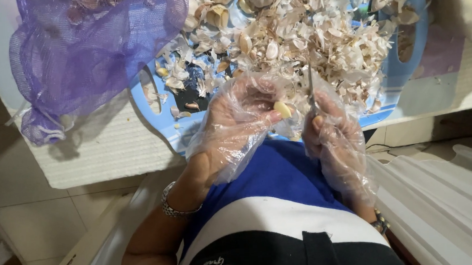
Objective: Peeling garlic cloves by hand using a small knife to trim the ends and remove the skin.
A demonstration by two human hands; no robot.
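Both my hands wear loose clear plastic gloves. My left hand (235, 124) pinches a pale yellow peeled garlic clove (282, 110) between thumb and fingers. My right hand (333, 134) grips a small knife (311, 91) whose thin blade points up, just right of the clove. Both hands hover over the near rim of a blue tray (160, 118) heaped with dry garlic skins (323, 38) and several unpeeled cloves.
A purple mesh bag (84, 54) holding garlic lies on the tray's left side and on the white tabletop (99, 153). A white plastic chair arm (451, 200) is at my right. Tiled floor shows at the left.
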